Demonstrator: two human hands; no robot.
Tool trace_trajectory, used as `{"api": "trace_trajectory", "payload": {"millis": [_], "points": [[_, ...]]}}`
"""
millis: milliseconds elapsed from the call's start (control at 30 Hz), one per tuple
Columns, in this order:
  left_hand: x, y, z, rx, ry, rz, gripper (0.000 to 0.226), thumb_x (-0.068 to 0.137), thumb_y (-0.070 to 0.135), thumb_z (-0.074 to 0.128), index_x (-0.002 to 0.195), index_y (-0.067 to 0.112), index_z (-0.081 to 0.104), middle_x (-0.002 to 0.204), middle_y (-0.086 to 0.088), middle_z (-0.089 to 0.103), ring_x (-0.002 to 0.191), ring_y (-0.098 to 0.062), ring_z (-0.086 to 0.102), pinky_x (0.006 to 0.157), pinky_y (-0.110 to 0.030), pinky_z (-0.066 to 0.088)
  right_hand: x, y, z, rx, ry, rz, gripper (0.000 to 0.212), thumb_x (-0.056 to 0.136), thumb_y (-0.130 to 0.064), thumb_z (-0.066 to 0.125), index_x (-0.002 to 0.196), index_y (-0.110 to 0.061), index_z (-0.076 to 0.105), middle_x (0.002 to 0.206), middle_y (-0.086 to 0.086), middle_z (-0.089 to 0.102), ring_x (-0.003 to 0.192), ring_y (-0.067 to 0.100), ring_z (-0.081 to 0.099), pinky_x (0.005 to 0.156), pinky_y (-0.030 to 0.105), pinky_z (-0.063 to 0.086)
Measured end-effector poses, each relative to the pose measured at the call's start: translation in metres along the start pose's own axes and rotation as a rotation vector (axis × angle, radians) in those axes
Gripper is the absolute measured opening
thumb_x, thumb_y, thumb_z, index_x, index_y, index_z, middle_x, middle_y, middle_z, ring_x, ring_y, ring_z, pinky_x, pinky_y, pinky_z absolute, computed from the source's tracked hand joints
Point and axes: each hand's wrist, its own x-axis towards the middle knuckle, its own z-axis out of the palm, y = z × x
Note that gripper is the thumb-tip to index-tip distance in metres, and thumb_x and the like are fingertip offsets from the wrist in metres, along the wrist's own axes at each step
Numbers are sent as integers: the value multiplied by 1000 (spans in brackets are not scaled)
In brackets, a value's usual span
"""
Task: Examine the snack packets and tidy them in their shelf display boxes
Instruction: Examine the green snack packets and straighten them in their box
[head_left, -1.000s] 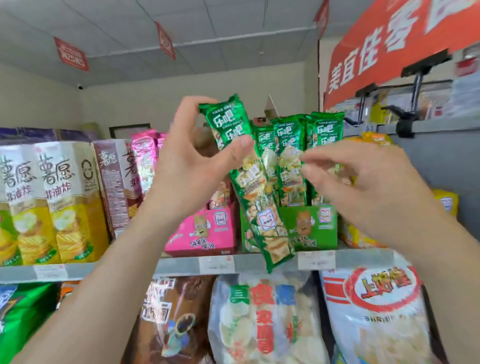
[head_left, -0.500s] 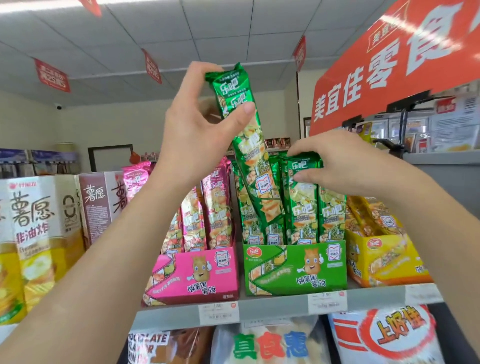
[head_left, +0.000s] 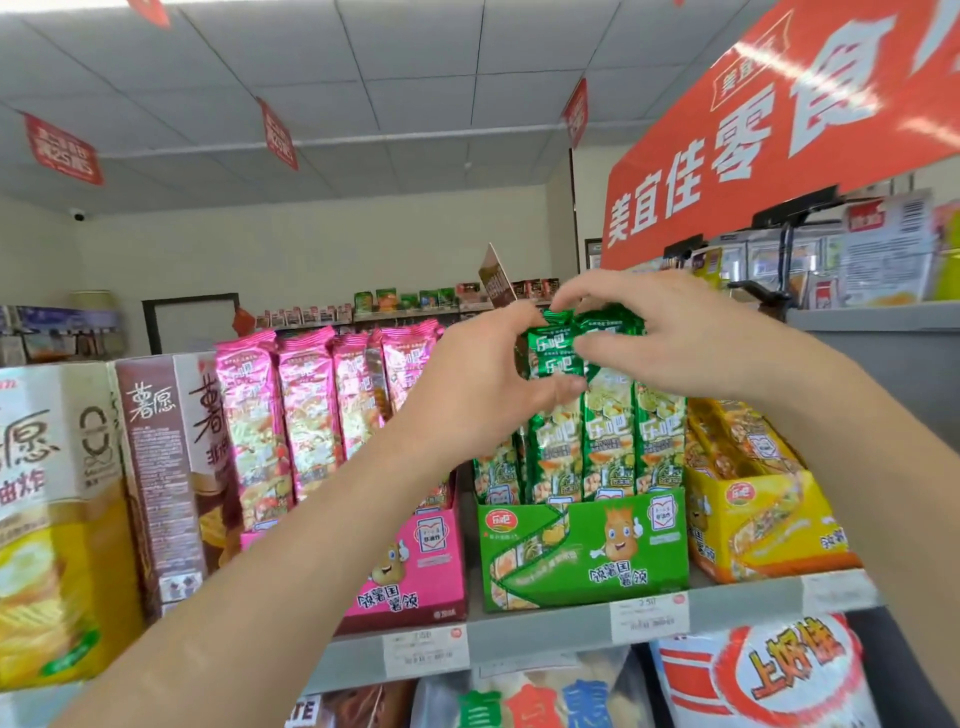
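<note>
Fingers (head_left: 550, 389) pinch green packets (head_left: 608, 441) at their tops.

A grey shelf (head_left: 545, 631) runs across the view, price tags (head_left: 426, 649) clipped along its front edge. Directly on it, from the left, stand a yellow-and-white carton (head_left: 52, 519), a brown carton (head_left: 161, 467), a pink display box (head_left: 415, 561), a green display box (head_left: 587, 545) and a yellow display box (head_left: 753, 525), side by side.

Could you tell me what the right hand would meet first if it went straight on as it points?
The right hand points leftward, its fingers on the green snack packets; past those it would likely meet the left hand, though depth is unclear.
</note>
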Motion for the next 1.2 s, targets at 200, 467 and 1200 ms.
{"api": "trace_trajectory", "payload": {"millis": [200, 467, 1200], "points": [[10, -1, -29, 273, -184, 172, 48, 85, 16, 54, 133, 20, 57, 109, -5, 69, 104, -24, 51, 84, -32, 41, 7, -9, 1, -336, 9, -61, 35, 88, -58, 57, 120, -44, 57, 118, -13, 62, 116, 17, 54, 94, 46, 34], [49, -2, -34, 602, -399, 59, 40, 85, 16, 50, 124, 21, 59, 85, 0, 66, 77, -21, 62, 68, -35, 53, 14, -11, -4, -293, -193, -25, 37, 95, -45, 56, 127, -32, 46, 120, -1, 60, 78, 5, 51, 70, 31, 36], [65, -19, -35, 290, -577, -52, 22, 91, 33, 65, 97, 14, 56, 81, -1, 59, 71, -18, 54, 61, -32, 41, 17, -16, 0, -344, -134, -31, 38, 91, -26, 54, 130, -27, 54, 121, 5, 65, 108, 27, 59, 89, 44, 51]]}}
